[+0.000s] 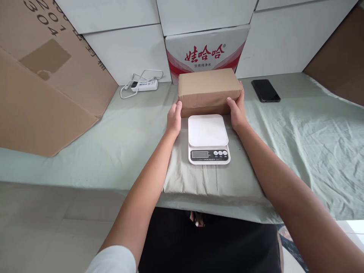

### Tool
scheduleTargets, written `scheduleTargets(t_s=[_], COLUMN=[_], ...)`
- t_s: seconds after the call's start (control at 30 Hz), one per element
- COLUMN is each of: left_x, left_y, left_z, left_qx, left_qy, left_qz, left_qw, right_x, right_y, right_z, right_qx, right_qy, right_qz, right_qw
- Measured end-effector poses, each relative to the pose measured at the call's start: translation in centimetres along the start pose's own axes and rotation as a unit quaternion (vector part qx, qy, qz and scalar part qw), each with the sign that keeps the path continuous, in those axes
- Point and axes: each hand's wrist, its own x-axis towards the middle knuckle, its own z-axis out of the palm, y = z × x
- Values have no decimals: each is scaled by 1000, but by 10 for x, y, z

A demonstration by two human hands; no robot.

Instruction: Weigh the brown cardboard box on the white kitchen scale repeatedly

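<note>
A brown cardboard box [209, 89] sits on the green cloth just behind a white kitchen scale [208, 138]. My left hand [174, 118] grips the box's near left corner. My right hand [237, 110] grips its near right corner, fingers along the side. The scale has a blank white platform and a small display with three buttons at its front. It rests on a folded grey-green cloth pad [210, 178] between my forearms.
A black phone [265, 90] lies at the back right. A white power strip [143, 85] with its cord lies at the back left. Large brown cardboard [42, 87] leans at left. A white carton with red print [206, 51] stands behind the box, among white boxes.
</note>
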Motion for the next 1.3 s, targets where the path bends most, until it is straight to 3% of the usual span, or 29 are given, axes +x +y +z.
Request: scheduleTargets(t_s=[0.1, 0.27, 0.4, 0.5, 0.6, 0.77, 1.0, 1.3], left_x=[-2, -10, -38, -72, -107, -140, -133, -135], left_y=[8, 38, 72, 88, 88, 80, 78, 82], left_z=[2, -1, -11, -27, -42, -50, -48, -46], left_qx=[8, -7, -4, 23, 39, 66, 47, 78], left_qy=[27, 33, -3, -57, -97, -91, -61, -64], left_qz=[-12, 54, 76, 71, 73, 46, 33, 31], left_qw=[1000, 998, 997, 996, 992, 993, 996, 994], right_x=[-7, -17, -36, -62, -89, -112, -116, -112], right_y=[-16, -48, -74, -80, -67, -38, -40, -42], right_z=[2, -7, -34, -55, -64, -58, -53, -51], right_qx=[-10, -12, -16, -19, -3, -11, -13, -22], right_qy=[3, 16, 28, 14, 14, 48, -5, -13], right_qz=[-18, -59, -111, -145, -171, -153, -109, -96], right_qw=[1000, 998, 993, 989, 985, 987, 994, 995])
